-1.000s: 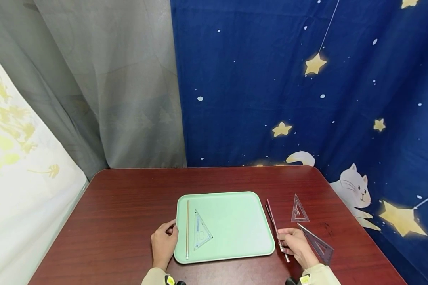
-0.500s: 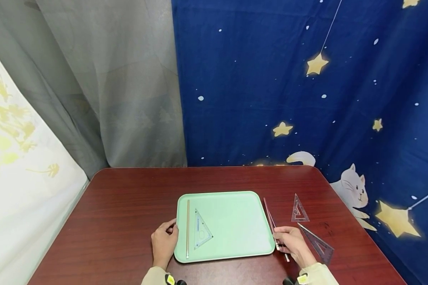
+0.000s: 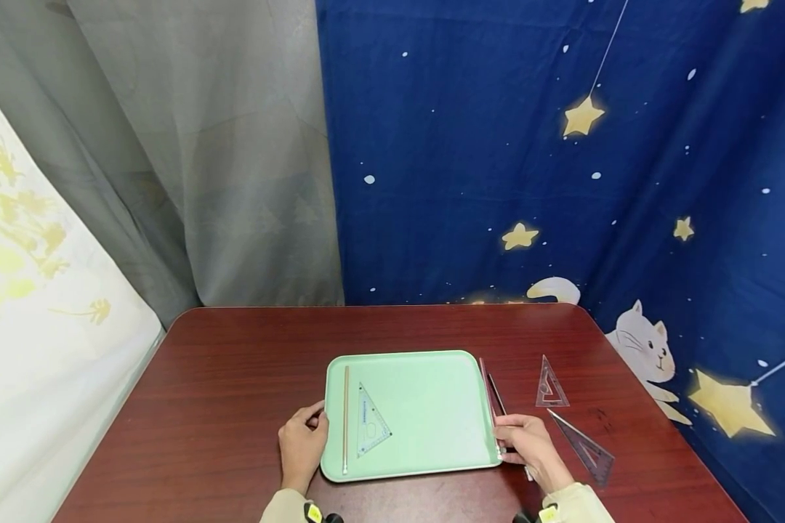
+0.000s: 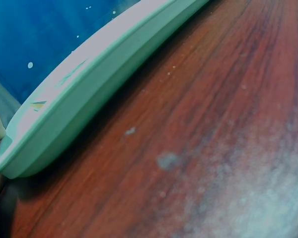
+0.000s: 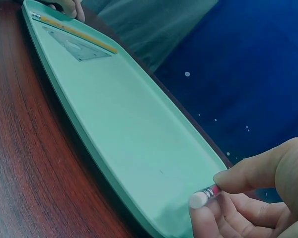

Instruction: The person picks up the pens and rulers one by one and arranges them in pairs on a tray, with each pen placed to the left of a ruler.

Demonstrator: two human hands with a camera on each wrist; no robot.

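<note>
My left hand (image 3: 303,447) grips the left rim of a pale green tray (image 3: 432,407); in the left wrist view a bit of thumb shows over the tray corner (image 4: 37,156), with fingers below. My right hand (image 3: 530,443) pinches a pinkish-red pencil (image 3: 486,385) near its eraser end, between thumb and fingers. That pencil overlaps the tray's right rim in the head view. Its white eraser (image 5: 198,200) shows close up in the right wrist view. Inside the tray, at its left, lie a yellow-orange pencil (image 3: 346,421) and a clear set square (image 3: 371,423).
Right of the tray a dark pencil (image 3: 497,392) lies on the reddish-brown table (image 3: 235,378), partly hidden by my right hand. Two more see-through set squares lie farther right, a smaller one (image 3: 543,396) behind a larger one (image 3: 592,457). Curtains hang behind the table.
My right hand has moved left with the red pencil, from beside the tray to over its right rim, away from the dark pencil. My left hand stays at the left rim.
</note>
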